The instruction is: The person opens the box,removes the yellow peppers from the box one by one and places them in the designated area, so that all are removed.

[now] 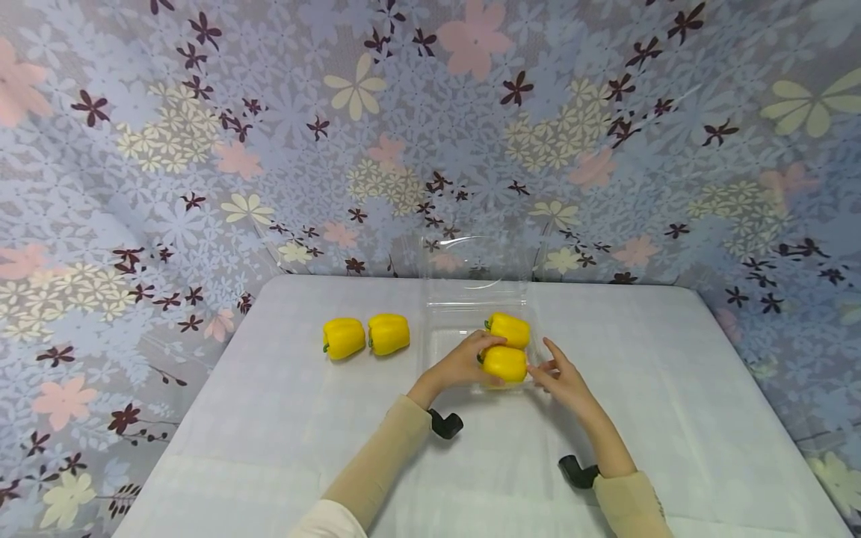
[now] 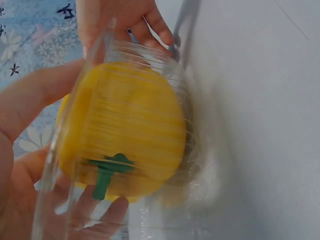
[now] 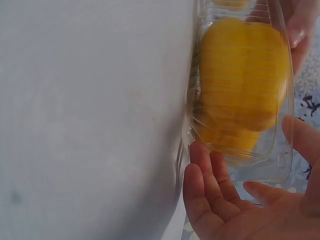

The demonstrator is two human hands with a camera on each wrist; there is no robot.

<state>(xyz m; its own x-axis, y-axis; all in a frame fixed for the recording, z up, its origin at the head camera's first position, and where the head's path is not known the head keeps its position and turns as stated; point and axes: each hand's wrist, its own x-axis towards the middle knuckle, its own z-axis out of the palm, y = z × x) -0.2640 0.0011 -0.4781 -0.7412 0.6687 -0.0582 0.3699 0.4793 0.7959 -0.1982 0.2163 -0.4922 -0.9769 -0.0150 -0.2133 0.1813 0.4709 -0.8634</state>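
Observation:
A clear plastic container (image 1: 445, 342) lies open on the table with two yellow bell peppers at its right side. My left hand (image 1: 463, 362) grips the near pepper (image 1: 506, 365) from the left; its green stem (image 2: 102, 182) shows through the clear wall in the left wrist view. The far pepper (image 1: 511, 331) lies right behind it. At the container's right edge is my right hand (image 1: 568, 385), fingers spread and relaxed, the fingertips close to the wall (image 3: 235, 152) in the right wrist view. Whether they touch it is unclear.
Two more yellow peppers (image 1: 344, 338) (image 1: 389, 334) lie side by side on the white table (image 1: 269, 418), left of the container. The clear lid (image 1: 476, 261) stands raised at the back, against a flowered cloth (image 1: 403, 112).

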